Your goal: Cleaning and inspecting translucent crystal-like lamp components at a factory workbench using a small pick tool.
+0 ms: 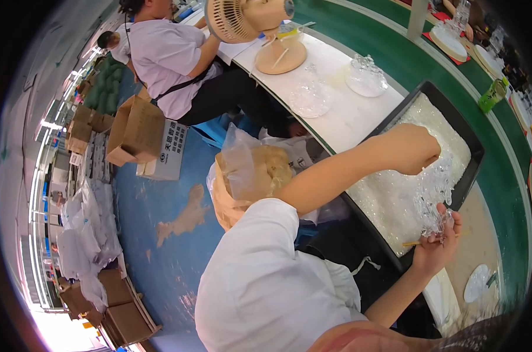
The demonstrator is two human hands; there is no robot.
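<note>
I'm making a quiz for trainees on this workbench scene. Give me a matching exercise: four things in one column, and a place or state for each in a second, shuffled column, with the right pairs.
Things:
1. left hand
2. right hand
3. desk fan
4. green bottle

Places or states:
A. on the green belt, far side
B. reaching into the black tray of clear pieces
C. holding a clear crystal-like cluster
D. standing on the white worktop near a seated co-worker

Pairs: 1-B, 2-C, 3-D, 4-A
</note>
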